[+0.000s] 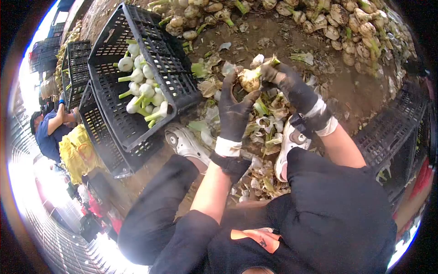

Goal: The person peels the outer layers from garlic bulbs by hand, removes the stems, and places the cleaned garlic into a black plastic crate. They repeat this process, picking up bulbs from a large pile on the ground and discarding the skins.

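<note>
A garlic bulb with brownish outer skin and a short green stem is held up between my two hands, over the dirt floor. My left hand, in a dark glove with a white cuff, grips the bulb between thumb and fingers. My right hand, gloved the same way, is closed at the bulb's right side by the stem; its fingertips are partly hidden. To the left, a black plastic crate lies tilted with several clean white garlic bulbs inside, their green stems cut short.
Unpeeled garlic is heaped across the far side. Peeled skins and stem scraps litter the ground between my white clogs. Another black crate stands at the right. At far left, a person in blue sits near a yellow sack.
</note>
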The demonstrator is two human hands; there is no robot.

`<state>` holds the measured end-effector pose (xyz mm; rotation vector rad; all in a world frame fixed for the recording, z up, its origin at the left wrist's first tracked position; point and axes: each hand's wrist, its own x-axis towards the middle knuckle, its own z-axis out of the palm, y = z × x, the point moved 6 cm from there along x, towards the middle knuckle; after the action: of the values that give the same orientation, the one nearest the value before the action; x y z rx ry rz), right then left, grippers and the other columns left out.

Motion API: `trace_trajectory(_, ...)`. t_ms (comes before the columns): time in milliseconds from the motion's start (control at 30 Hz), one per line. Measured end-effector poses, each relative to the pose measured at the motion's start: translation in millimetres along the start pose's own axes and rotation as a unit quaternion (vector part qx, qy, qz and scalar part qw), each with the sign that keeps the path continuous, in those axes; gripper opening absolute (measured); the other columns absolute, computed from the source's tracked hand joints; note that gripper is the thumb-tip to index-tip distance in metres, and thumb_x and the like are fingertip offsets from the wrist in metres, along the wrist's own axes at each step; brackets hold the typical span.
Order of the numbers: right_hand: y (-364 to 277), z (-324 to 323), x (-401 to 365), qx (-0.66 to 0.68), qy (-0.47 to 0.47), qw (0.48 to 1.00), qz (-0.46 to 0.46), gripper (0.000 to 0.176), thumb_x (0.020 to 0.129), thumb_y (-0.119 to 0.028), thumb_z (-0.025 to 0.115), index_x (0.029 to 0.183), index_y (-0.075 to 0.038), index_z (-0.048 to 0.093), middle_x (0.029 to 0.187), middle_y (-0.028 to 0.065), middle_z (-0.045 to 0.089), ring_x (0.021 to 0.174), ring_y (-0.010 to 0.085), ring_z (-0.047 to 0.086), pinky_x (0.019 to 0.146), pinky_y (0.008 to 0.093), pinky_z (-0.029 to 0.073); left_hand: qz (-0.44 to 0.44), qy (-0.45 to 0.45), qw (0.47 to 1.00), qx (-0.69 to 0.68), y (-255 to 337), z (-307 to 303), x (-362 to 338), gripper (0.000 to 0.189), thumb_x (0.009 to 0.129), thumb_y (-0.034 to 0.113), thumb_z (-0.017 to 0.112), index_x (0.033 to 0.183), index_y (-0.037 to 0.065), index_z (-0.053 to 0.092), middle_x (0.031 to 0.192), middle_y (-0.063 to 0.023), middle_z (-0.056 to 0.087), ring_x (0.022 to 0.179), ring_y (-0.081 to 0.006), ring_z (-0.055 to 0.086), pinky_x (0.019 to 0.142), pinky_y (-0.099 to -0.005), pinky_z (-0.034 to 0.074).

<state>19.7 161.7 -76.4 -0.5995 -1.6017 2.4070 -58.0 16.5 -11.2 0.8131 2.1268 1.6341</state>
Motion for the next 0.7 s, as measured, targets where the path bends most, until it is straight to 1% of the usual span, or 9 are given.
trace_trajectory(67,-21,13,-7,-0.059,0.033,0.997,-0.034,0.036,0.092,-0.031,0.064,0.111,0.0,0.067,0.095,0.005,0.07,0.086,0.0137,0.063,0.077,0.0311,0.05,-0.042,-0.027,0.997,-0.054,-3,6,-2,0.062,0.078,0.006,0.077,0.132,0.006,0.047,0.137,-0.0121,0.05,0.127,-0.0243,0.047,0.107,-0.0384,0.039)
trace_trajectory(133,-37,15,-10,-0.118,0.068,0.989,-0.066,0.035,0.09,-0.031,0.067,0.108,-0.001,0.068,0.089,0.0046,0.071,0.08,0.0142,0.064,0.072,0.0321,0.051,0.026,-0.009,0.998,0.049,2,9,-3,0.064,0.075,0.005,0.079,0.131,0.005,0.048,0.132,-0.0125,0.054,0.122,-0.0241,0.052,0.104,-0.037,0.041)
trace_trajectory(200,-31,10,-10,-0.122,0.075,0.989,0.019,0.029,0.088,-0.027,0.069,0.102,-0.001,0.069,0.081,0.0045,0.07,0.072,0.0151,0.063,0.067,0.033,0.051,0.032,-0.02,0.997,0.075,1,8,-5,0.065,0.073,0.007,0.081,0.13,0.004,0.049,0.132,-0.0125,0.054,0.12,-0.0242,0.053,0.103,-0.0367,0.042)
trace_trajectory(233,-28,11,-13,-0.023,0.056,0.998,0.02,0.028,0.088,-0.027,0.07,0.1,-0.001,0.068,0.085,0.0053,0.07,0.075,0.014,0.063,0.069,0.0327,0.051,0.01,-0.022,0.996,0.087,8,8,-3,0.065,0.072,0.009,0.082,0.128,0.003,0.051,0.128,-0.0121,0.056,0.119,-0.0244,0.054,0.101,-0.0353,0.043)
trace_trajectory(333,-22,2,-16,-0.009,0.03,0.999,0.005,0.034,0.089,-0.033,0.069,0.1,-0.001,0.067,0.087,0.0056,0.07,0.079,0.0133,0.063,0.071,0.032,0.05,0.019,0.007,0.999,0.042,27,11,0,0.058,0.072,0.004,0.08,0.124,0.007,0.054,0.113,-0.0106,0.059,0.104,-0.0227,0.061,0.089,-0.0333,0.05)
trace_trajectory(400,-16,-3,-16,-0.006,0.043,0.999,-0.024,0.036,0.09,-0.037,0.066,0.1,-0.002,0.067,0.088,0.0055,0.069,0.078,0.0125,0.061,0.071,0.0317,0.049,0.025,-0.011,0.996,0.084,21,15,-1,0.061,0.071,0.007,0.082,0.125,0.005,0.053,0.119,-0.0116,0.059,0.109,-0.0233,0.059,0.093,-0.0337,0.048)
trace_trajectory(467,-42,5,-21,-0.115,0.034,0.993,-0.01,0.036,0.091,-0.037,0.064,0.097,-0.001,0.067,0.084,0.0049,0.068,0.073,0.0123,0.059,0.068,0.0319,0.048,0.029,-0.031,0.991,0.125,16,17,-3,0.065,0.07,0.011,0.084,0.127,0.003,0.053,0.124,-0.0127,0.059,0.115,-0.0239,0.057,0.097,-0.0341,0.046)
trace_trajectory(667,-33,3,-30,-0.06,0.008,0.997,0.039,0.03,0.091,-0.031,0.066,0.097,-0.001,0.067,0.082,0.0018,0.067,0.072,0.0117,0.058,0.067,0.0309,0.048,0.101,-0.02,0.986,0.129,25,15,-3,0.055,0.078,0.011,0.076,0.126,0.002,0.052,0.112,-0.0122,0.062,0.093,-0.0188,0.063,0.081,-0.0305,0.053)
trace_trajectory(700,-35,5,-30,-0.029,0.005,0.999,0.031,0.027,0.091,-0.028,0.066,0.099,-0.002,0.067,0.084,0.0017,0.068,0.074,0.0109,0.059,0.067,0.0306,0.048,-0.031,-0.015,0.999,-0.028,4,14,-5,0.052,0.084,0.023,0.067,0.129,0.003,0.049,0.109,-0.0113,0.063,0.086,-0.0172,0.063,0.074,-0.0287,0.053)
